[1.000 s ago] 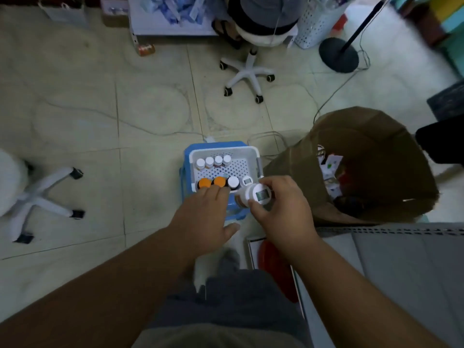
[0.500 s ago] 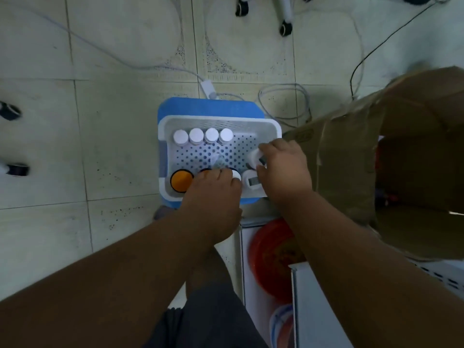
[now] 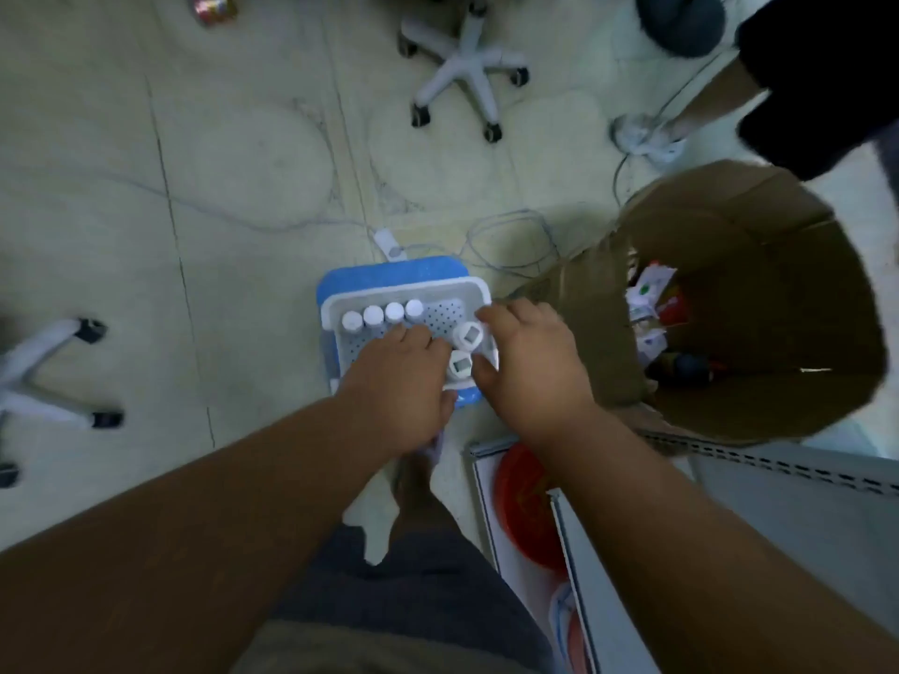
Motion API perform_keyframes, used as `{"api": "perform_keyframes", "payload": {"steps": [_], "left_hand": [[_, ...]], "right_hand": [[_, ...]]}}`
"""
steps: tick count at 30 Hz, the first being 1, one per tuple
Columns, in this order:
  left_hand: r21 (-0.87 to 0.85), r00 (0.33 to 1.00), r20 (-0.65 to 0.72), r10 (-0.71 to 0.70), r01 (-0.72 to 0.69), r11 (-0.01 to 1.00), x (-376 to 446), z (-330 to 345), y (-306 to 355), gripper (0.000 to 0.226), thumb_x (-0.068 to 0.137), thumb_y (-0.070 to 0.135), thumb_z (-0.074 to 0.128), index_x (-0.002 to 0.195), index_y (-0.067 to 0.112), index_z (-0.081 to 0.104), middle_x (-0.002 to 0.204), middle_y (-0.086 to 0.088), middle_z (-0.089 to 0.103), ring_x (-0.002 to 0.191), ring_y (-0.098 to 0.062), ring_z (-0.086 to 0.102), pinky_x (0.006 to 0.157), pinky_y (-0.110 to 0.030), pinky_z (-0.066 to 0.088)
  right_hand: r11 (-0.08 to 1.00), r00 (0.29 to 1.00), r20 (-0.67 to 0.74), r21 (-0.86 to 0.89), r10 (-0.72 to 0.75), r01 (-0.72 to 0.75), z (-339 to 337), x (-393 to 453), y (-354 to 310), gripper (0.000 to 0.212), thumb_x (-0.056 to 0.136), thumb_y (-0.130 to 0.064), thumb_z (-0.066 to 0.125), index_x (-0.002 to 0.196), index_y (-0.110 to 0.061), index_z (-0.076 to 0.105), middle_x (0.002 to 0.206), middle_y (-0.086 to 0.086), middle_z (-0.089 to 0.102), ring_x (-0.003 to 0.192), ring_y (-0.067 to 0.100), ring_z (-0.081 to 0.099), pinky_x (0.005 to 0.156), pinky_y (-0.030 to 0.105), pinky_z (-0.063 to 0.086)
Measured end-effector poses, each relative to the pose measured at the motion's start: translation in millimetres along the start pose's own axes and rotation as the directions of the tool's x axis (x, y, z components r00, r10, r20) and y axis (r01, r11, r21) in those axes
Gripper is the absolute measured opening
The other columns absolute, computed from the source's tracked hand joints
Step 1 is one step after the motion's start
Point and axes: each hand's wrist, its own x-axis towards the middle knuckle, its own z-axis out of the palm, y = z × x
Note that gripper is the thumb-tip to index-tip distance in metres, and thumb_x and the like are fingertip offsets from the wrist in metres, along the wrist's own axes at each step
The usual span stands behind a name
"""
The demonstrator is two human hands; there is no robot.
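Note:
A white perforated basket [image 3: 479, 289] sits on a blue stool [image 3: 389, 274] on the floor. Several small white-capped bottles [image 3: 384, 313] stand in a row along its far side. Two larger white-lidded bottles [image 3: 468, 334] stand upright at its right end, one behind the other. My left hand [image 3: 404, 377] lies palm down over the basket's near row and hides the bottles there. My right hand [image 3: 530, 362] is at the basket's right edge. Its loosely curved fingers and thumb are beside the two larger bottles, which show in full.
An open cardboard box [image 3: 759, 420] with packets inside stands right of the basket. Cables [image 3: 511, 235] lie behind it. Chair bases [image 3: 467, 65] are at the back and far left. Another person's leg [image 3: 705, 104] is top right. A grey panel [image 3: 778, 503] and a red item [image 3: 525, 503] lie lower right.
My right hand set the larger bottle into the basket's right end and slid off it to the right. My left hand stayed over the near row, while the camera view shifted.

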Motion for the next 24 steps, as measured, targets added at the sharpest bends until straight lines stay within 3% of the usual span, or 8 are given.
{"api": "perform_keyframes", "payload": {"steps": [3,5,7,11,15,19,24], "left_hand": [[0.007,0.983,-0.123,0.135,-0.135,0.991,-43.4,-52.3,18.7,0.04,0.083,0.046,0.041,0.1,0.017,0.062,0.098,-0.009,0.059,0.091,-0.032,0.057,0.078,-0.041,0.043],[-0.011,0.945,-0.205,0.253,-0.261,0.965,-74.2,-77.5,33.2,0.044,0.081,0.048,0.038,0.098,0.017,0.064,0.092,-0.007,0.061,0.084,-0.031,0.059,0.075,-0.042,0.049],[-0.002,0.894,-0.224,0.387,-0.398,0.917,-104.1,-93.3,51.9,0.045,0.082,0.048,0.041,0.105,0.018,0.066,0.097,-0.004,0.063,0.091,-0.028,0.06,0.079,-0.044,0.051],[0.127,0.767,-0.134,0.628,-0.615,0.778,-170.7,-106.1,105.5,0.04,0.086,0.045,0.052,0.115,0.019,0.063,0.106,-0.003,0.061,0.1,-0.028,0.057,0.083,-0.044,0.05],[0.193,0.517,-0.038,0.855,-0.836,0.514,-257.2,-97.1,171.4,0.038,0.087,0.045,0.063,0.116,0.021,0.062,0.105,0.0,0.059,0.096,-0.024,0.055,0.082,-0.043,0.05],[0.23,0.247,0.051,0.968,-0.946,0.229,-353.6,-79.7,237.1,0.041,0.085,0.048,0.06,0.115,0.021,0.063,0.105,-0.001,0.061,0.095,-0.026,0.058,0.082,-0.044,0.051],[0.176,0.006,0.147,0.989,-0.984,-0.02,-493.3,-13.1,300.3,0.048,0.086,0.057,0.043,0.117,0.025,0.06,0.106,0.004,0.059,0.096,-0.024,0.057,0.079,-0.041,0.049]], "right_hand": [[0.992,0.973,-0.205,0.088,0.102,-0.085,-66.9,-55.5,-33.4,0.04,0.073,-0.031,0.061,0.11,-0.014,0.066,0.098,0.009,0.063,0.087,0.033,0.057,0.076,0.04,0.05],[0.978,0.929,-0.312,0.122,0.197,-0.166,-103.6,-104.0,-54.2,0.041,0.075,-0.033,0.06,0.112,-0.015,0.065,0.1,0.008,0.063,0.09,0.031,0.057,0.077,0.042,0.049],[0.942,0.842,-0.425,0.184,0.333,-0.279,-126.4,-164.0,-74.1,0.04,0.078,-0.034,0.062,0.113,-0.016,0.064,0.104,0.006,0.063,0.095,0.028,0.056,0.082,0.04,0.048],[0.803,0.609,-0.529,0.325,0.592,-0.499,-135.9,-294.2,-119.5,0.04,0.079,-0.031,0.071,0.117,-0.022,0.062,0.112,-0.004,0.062,0.105,0.014,0.051,0.088,0.017,0.032],[0.629,0.336,-0.575,0.442,0.746,-0.64,-129.0,-424.5,-169.2,0.043,0.082,-0.034,0.07,0.122,-0.024,0.059,0.113,-0.01,0.058,0.105,0.008,0.051,0.09,0.02,0.036],[0.463,0.024,-0.631,0.541,0.775,-0.702,-113.7,-548.9,-212.5,0.041,0.081,-0.036,0.069,0.118,-0.022,0.06,0.107,-0.01,0.056,0.101,0.011,0.053,0.086,0.027,0.043],[0.244,-0.227,-0.616,0.584,0.755,-0.774,-72.9,-703.3,-269.8,0.049,0.076,-0.042,0.065,0.121,-0.022,0.059,0.112,-0.004,0.057,0.104,0.016,0.048,0.088,0.031,0.042]]}}
